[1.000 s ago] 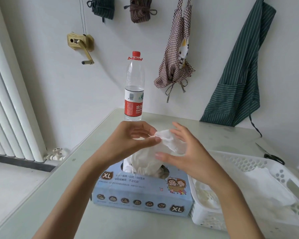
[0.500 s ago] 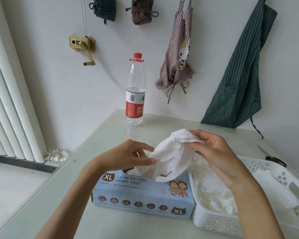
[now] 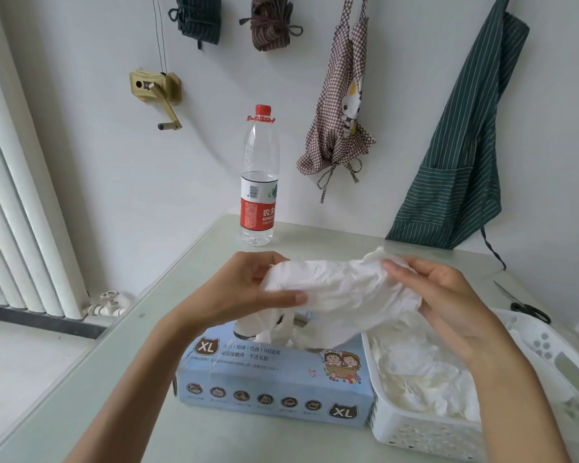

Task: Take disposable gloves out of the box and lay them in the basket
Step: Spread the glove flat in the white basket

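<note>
Sitting nearest on the pale table (image 3: pixel 114 379) is one light-blue glove box (image 3: pixel 274 385), marked XL twice, with more white gloves poking up from its top opening. Touching the box's right end stands one white perforated basket (image 3: pixel 549 369), already holding a loose heap of white gloves (image 3: pixel 422 375). Just above the box, two bare hands stretch a single crumpled white glove (image 3: pixel 341 292) between them, clear of the opening and not yet over the basket. The left hand (image 3: pixel 244 289) pinches the glove's left end, thumb pressed along its lower edge and the other fingers curled behind it. The right hand (image 3: pixel 448 302) grips the right end from above, fingers (image 3: pixel 398 267) folded onto the material near its upper corner. Beyond the basket, at the table's right edge, lies one pair of black-handled scissors (image 3: pixel 525 305). Behind the box, near the wall, stands one clear water bottle (image 3: pixel 259 182) with a red cap and red label, upright and partly filled. On the wall beyond the box hang two aprons, one brown checked (image 3: pixel 341 105) and one green striped (image 3: pixel 462 155), along with two rolled cloth bundles, green (image 3: pixel 198 15) and brown (image 3: pixel 271 23), and one brass-coloured crank fitting (image 3: pixel 157 91). Left of the box, off the table, runs one white radiator (image 3: pixel 17 212).
</note>
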